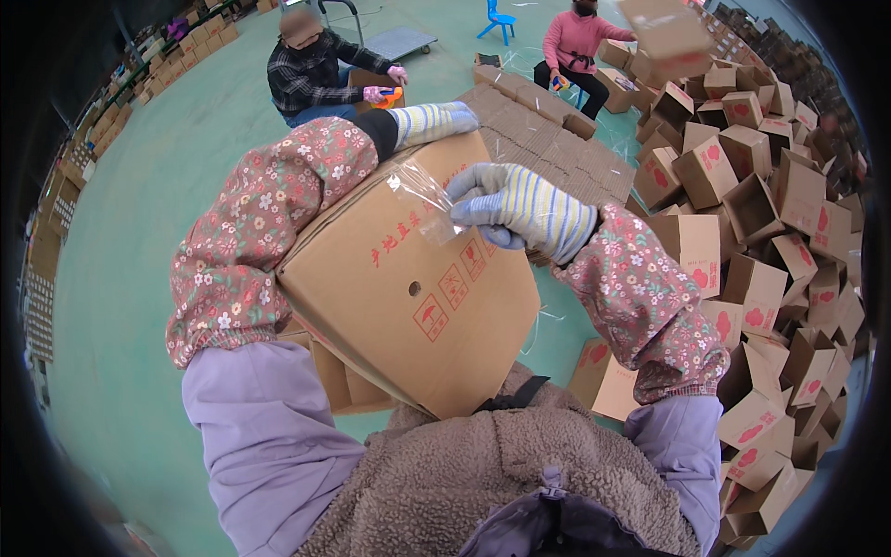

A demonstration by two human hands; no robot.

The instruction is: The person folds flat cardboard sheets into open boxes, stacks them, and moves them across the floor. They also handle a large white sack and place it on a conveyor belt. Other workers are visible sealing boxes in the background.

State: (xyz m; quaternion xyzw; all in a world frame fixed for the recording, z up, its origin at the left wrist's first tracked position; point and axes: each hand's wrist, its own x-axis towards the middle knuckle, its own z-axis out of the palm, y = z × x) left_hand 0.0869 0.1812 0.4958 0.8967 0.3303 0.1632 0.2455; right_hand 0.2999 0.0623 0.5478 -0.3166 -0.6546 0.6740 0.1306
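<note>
A brown cardboard box with red printing and a small round hole leans against my body, tilted. My left hand, in a striped knit glove, reaches over the box's far edge and holds it there; part of its fingers is hidden. A strip of clear packing tape lies across the upper edge of the box, one end loose. That loose end is pinched between the thumb and fingers of my right hand, also in a striped glove, just above the box face.
To the right rises a large heap of made-up boxes. Flattened cardboard lies stacked ahead. Two people work beyond, one in a plaid jacket and one in a pink top. Another open box stands below mine.
</note>
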